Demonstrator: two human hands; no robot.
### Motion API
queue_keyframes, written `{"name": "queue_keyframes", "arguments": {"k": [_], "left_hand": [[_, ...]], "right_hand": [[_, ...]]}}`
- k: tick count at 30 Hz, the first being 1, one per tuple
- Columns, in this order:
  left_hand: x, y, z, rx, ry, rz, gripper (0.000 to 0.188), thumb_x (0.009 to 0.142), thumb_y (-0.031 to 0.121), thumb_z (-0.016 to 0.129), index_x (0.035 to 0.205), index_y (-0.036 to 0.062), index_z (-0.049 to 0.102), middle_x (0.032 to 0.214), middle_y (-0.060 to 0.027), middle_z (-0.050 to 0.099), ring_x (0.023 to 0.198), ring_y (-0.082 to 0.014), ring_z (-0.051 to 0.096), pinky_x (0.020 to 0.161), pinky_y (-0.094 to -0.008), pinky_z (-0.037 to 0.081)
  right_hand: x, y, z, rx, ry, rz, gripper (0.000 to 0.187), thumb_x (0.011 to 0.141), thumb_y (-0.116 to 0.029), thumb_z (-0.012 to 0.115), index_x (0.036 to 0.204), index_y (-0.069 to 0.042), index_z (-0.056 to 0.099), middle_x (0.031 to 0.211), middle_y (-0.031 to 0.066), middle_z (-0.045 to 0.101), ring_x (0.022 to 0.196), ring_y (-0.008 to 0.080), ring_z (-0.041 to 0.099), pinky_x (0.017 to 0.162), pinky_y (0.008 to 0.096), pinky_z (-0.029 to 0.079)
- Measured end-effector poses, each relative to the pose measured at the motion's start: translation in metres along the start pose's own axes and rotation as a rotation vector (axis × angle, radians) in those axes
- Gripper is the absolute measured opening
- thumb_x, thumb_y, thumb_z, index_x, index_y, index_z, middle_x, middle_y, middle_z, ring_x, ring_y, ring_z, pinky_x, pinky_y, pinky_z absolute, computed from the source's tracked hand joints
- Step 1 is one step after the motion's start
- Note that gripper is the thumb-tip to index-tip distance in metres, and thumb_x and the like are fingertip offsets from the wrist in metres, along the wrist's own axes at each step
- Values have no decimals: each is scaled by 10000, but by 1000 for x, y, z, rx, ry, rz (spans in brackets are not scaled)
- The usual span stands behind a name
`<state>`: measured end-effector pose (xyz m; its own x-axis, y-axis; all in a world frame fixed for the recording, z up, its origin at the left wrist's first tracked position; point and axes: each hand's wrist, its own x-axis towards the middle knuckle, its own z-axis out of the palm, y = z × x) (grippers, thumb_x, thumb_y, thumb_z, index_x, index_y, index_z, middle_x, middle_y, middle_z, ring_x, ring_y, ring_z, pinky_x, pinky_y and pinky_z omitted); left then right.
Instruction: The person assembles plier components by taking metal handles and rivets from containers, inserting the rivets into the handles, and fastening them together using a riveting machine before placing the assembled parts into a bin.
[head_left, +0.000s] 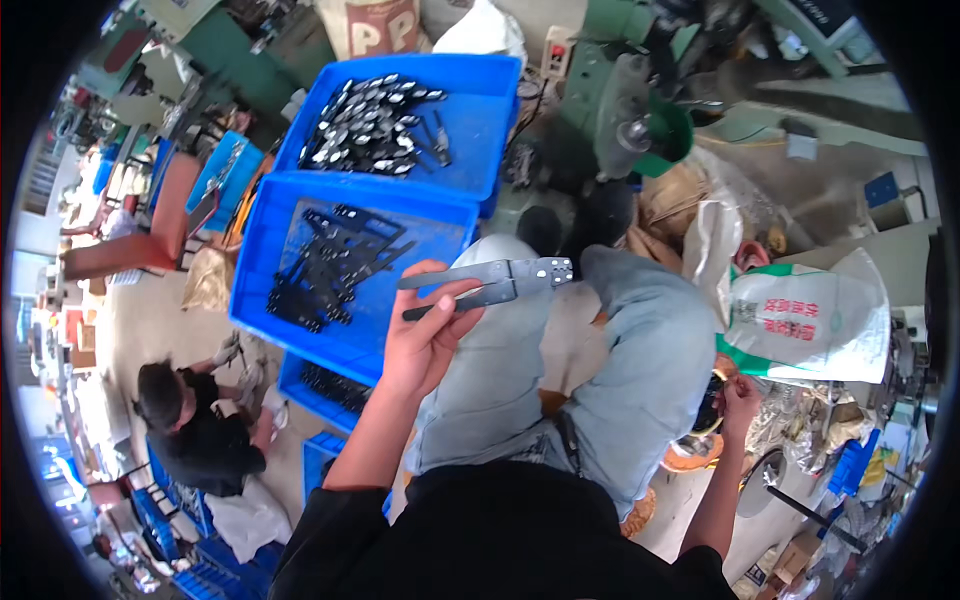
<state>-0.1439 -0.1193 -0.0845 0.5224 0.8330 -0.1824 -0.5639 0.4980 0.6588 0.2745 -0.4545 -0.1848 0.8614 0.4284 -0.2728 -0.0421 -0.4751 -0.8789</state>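
A flat metal tool is held over the lap, beside the blue bin, by the left hand, fingers closed on its handles. It is judged stiff, light and smooth; the handles are the grip point. The right hand is curled at the right knee; what it holds cannot be told.

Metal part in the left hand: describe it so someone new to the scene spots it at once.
Start at the two big blue bins ahead of the person's knees. Just right of the nearer bin, the left hand holds a flat grey metal part over the jeans. It is long, two-armed and has small holes at its wider right end; the similar parts lie loose in the bins.
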Motion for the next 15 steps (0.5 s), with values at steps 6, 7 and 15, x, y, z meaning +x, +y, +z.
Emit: {"name": "queue_keyframes", "arguments": {"k": [6,7,15], "left_hand": [[51,13,42,-31,-127,8,399,949,38,530,1312,95,376,1208,-252,563,1081,-257,614,929,-334,543],[60,17,55,-11,-152,27,385,944,29,528,1302,74,395,1192,-253,571,1069,-251,619,916,-324,549],[119,32,105,5,-318,42,354,936,33,544,1264,70,419,1152,-214,600,1033,-242,635,894,-322,557]], "right_hand": [[33,-82,20,436,-83,-124,69,922,-96,530,969,-56,562,645,48,593,404,86,482,322,194,319],[37,-99,29,439,-81,-137,69,922,-96,530,969,-56,562,645,48,593,404,86,482,322,194,319],[42,-222,95,891,-259,-326,135,911,-81,595,1038,-42,572,787,85,654,751,181,694,423,186,463]]}}
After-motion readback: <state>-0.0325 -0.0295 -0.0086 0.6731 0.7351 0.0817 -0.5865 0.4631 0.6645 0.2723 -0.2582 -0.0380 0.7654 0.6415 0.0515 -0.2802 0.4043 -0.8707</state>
